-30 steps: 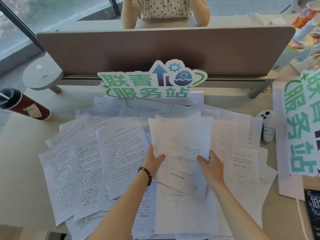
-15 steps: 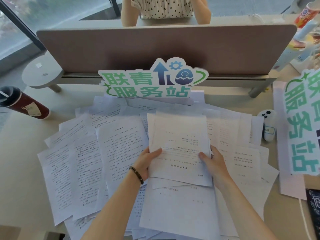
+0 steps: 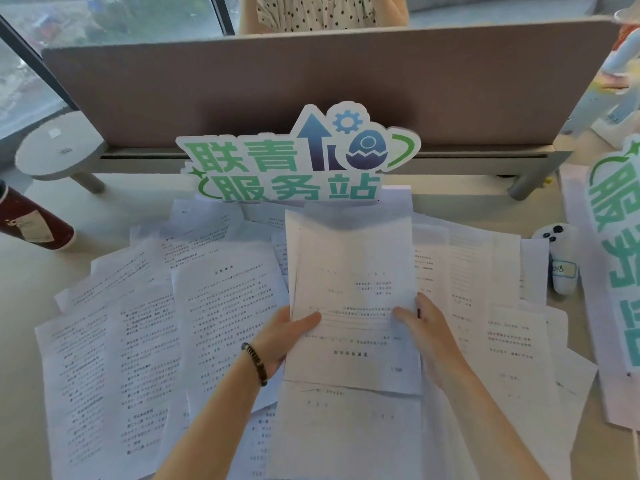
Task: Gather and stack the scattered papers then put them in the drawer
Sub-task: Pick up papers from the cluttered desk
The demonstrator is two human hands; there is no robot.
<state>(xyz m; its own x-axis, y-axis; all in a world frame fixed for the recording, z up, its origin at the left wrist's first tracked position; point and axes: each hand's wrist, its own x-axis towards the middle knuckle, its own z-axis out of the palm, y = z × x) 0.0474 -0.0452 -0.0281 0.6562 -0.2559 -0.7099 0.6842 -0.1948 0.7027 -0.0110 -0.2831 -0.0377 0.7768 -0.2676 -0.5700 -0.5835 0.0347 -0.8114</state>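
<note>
Many printed white sheets lie scattered and overlapping across the desk (image 3: 41,271); the loose papers (image 3: 138,341) spread left, right and toward me. A small stack of sheets (image 3: 353,271) is raised above the pile at the centre. My left hand (image 3: 287,337) grips its lower left edge, thumb on top. My right hand (image 3: 426,334) grips the lower right edge the same way. A beaded bracelet sits on my left wrist. No drawer is in view.
A green and blue cut-out sign (image 3: 294,161) stands behind the papers against a grey divider panel (image 3: 311,88). A dark red cup (image 3: 31,223) lies at the left, a white plush toy (image 3: 559,258) and a second sign (image 3: 620,251) at the right. A person sits beyond the divider.
The held stack has risen and squared up, moving slightly away from me. Both hands slid up with it, still gripping its lower edges.
</note>
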